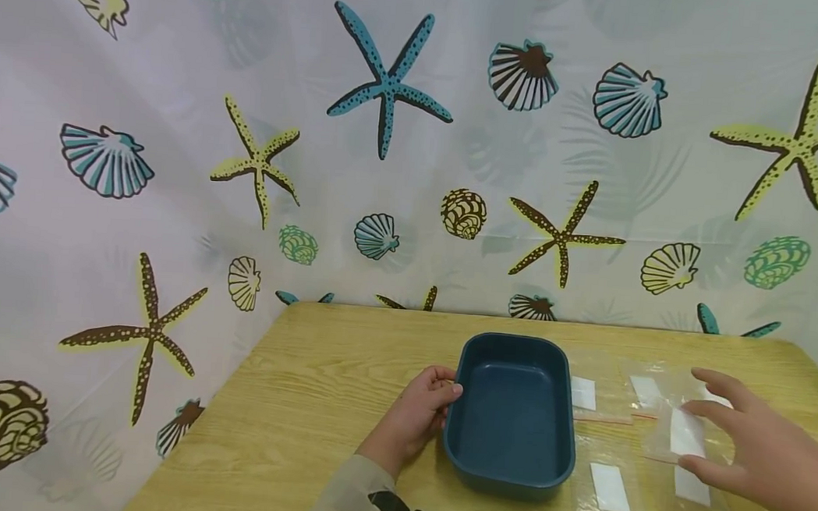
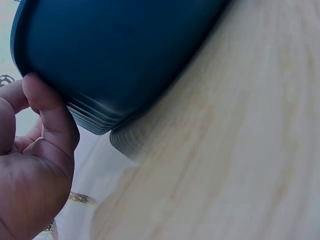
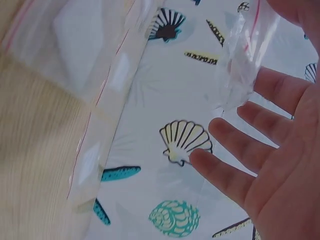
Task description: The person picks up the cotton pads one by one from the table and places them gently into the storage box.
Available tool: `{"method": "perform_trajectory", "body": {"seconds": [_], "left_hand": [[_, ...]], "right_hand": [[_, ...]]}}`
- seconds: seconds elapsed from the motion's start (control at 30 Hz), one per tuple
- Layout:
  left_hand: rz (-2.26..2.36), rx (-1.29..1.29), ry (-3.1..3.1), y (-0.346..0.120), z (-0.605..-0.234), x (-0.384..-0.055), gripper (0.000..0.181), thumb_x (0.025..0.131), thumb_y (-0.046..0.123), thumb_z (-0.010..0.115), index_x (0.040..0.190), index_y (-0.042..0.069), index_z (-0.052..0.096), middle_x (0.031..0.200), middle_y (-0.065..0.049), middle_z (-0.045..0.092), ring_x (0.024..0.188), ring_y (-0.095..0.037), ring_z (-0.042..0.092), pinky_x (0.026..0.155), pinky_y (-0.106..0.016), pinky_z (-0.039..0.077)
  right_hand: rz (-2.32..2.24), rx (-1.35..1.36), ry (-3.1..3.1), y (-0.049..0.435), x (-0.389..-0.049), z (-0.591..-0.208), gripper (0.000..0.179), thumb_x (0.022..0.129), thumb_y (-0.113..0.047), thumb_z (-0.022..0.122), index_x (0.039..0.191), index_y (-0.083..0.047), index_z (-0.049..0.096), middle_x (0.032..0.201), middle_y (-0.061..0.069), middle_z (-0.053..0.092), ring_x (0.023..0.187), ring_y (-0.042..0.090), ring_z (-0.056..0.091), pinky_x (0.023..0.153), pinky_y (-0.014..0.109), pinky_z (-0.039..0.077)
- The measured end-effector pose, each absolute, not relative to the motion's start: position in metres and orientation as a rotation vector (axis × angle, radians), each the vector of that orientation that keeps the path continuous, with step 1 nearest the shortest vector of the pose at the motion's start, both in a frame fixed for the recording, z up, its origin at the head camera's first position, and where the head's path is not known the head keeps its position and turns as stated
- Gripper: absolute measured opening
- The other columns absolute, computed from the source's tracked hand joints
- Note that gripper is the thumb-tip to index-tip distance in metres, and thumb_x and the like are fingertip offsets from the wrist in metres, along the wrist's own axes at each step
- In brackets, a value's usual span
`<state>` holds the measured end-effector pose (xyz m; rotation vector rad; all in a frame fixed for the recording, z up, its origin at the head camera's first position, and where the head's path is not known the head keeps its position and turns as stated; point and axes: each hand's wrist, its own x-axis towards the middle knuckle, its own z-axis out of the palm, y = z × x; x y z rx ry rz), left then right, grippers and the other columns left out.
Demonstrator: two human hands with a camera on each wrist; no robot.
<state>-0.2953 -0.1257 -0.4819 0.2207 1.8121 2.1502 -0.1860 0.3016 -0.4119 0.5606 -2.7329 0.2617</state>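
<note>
A deep blue rectangular plastic container (image 1: 511,418) with rounded corners sits on the table, with nothing in it. My left hand (image 1: 416,412) holds its left side, thumb at the rim; the left wrist view shows that hand (image 2: 37,155) against the container's outer wall (image 2: 120,55). To the right lie several clear zip bags, each with a white piece, among them a near bag (image 1: 587,505). Over the right-hand group hovers my right hand (image 1: 756,449), fingers spread and thumb apart. A crumpled clear bag (image 3: 240,65) shows beside that hand's index fingertip in the right wrist view.
The wooden table (image 1: 348,330) ends at a back edge against a pale curtain (image 1: 450,274) printed with starfish and shells. Two more zip bags, a back bag (image 1: 599,412) and another bag (image 1: 644,371), lie right of the container.
</note>
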Motion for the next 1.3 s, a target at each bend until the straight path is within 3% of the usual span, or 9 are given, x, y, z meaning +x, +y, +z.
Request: {"method": "perform_trajectory", "body": {"seconds": [0.87, 1.07, 1.3], "left_hand": [[2.161, 0.206, 1.809, -0.124, -0.482, -0.295, 0.032, 0.102, 0.011, 0.060, 0.128, -0.001, 0.048, 0.083, -0.002, 0.054, 0.064, -0.013, 0.048, 0.057, -0.025, 0.042], [2.159, 0.212, 1.816, -0.124, -0.482, -0.294, 0.032, 0.101, 0.012, 0.061, 0.128, 0.000, 0.049, 0.082, -0.002, 0.053, 0.065, -0.013, 0.048, 0.058, -0.025, 0.044], [2.159, 0.206, 1.827, -0.124, -0.482, -0.294, 0.031, 0.101, 0.012, 0.061, 0.128, 0.000, 0.048, 0.081, -0.002, 0.053, 0.065, -0.013, 0.048, 0.058, -0.025, 0.044]], "right_hand": [[0.441, 0.725, -2.730, 0.200, -0.213, -0.403, 0.062, 0.082, -0.062, 0.076, 0.119, -0.013, 0.072, 0.151, 0.012, 0.044, 0.120, 0.036, 0.058, 0.071, 0.038, 0.055], [0.456, 0.752, -2.735, 0.179, -0.223, -0.406, 0.060, 0.081, -0.061, 0.077, 0.120, -0.015, 0.072, 0.152, 0.011, 0.045, 0.124, 0.035, 0.056, 0.082, 0.046, 0.055], [0.439, 0.751, -2.737, 0.159, -0.234, -0.411, 0.065, 0.080, -0.067, 0.073, 0.121, -0.016, 0.072, 0.153, 0.010, 0.044, 0.130, 0.034, 0.053, 0.088, 0.049, 0.054]]}}
